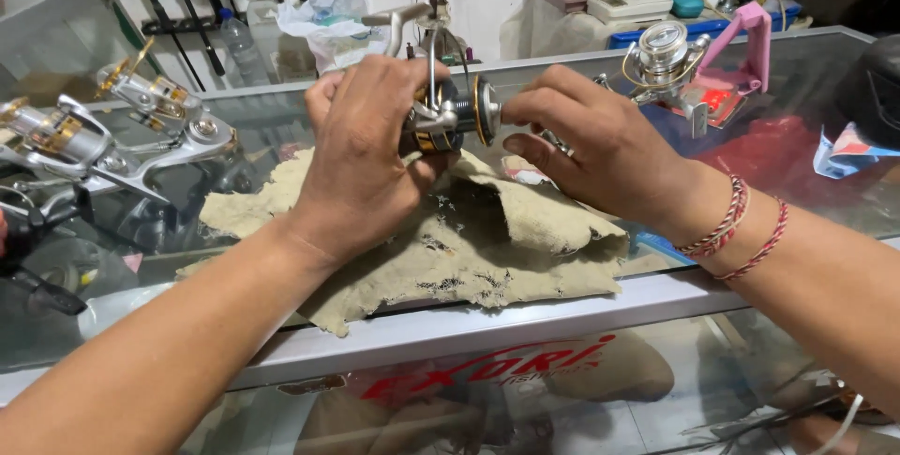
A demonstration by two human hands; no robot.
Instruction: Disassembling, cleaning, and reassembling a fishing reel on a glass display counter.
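Observation:
My left hand (361, 150) is wrapped around a black, silver and gold fishing reel (448, 118), held just above a worn tan cloth (487, 239) on the glass counter. My right hand (586, 141) pinches the reel's gold-rimmed spool end from the right; red string bracelets circle that wrist. The reel's silver handle sticks up behind my left hand. Most of the reel's body is hidden by my fingers.
Several silver reels (84, 141) lie at the left on the glass counter (525, 319). Another silver reel (661, 52) sits at the back right beside a pink stand (750, 38). A white plastic bag (323, 5), a bottle and boxes stand behind the counter.

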